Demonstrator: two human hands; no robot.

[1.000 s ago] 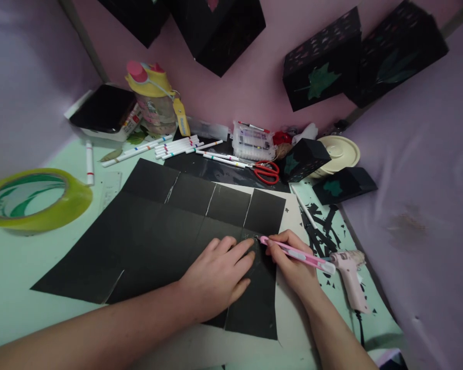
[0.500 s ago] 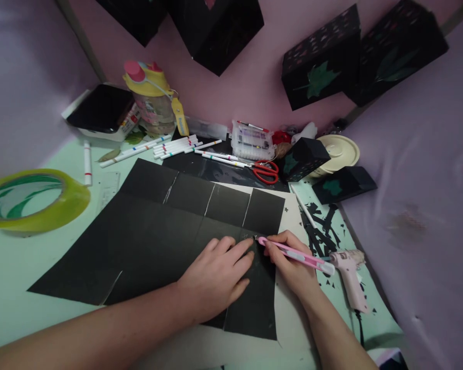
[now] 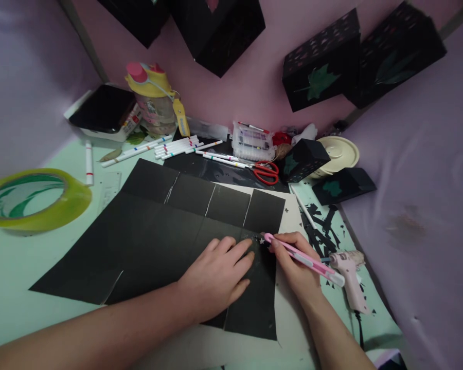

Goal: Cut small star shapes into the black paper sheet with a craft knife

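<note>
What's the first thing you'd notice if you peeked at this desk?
The big sheet of black paper spread across the middle, with the left hand pressed flat on it. Beside it, the right hand holds a pink craft knife, tip on the paper. At far left lies a fat yellow-green tape roll.

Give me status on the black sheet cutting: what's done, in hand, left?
Done: black sheet has slits between its top flaps, and a small star cutout shows by the blade. In hand: left hand flat on the sheet, right hand working the pink knife. Left: most panels look uncut.
</note>
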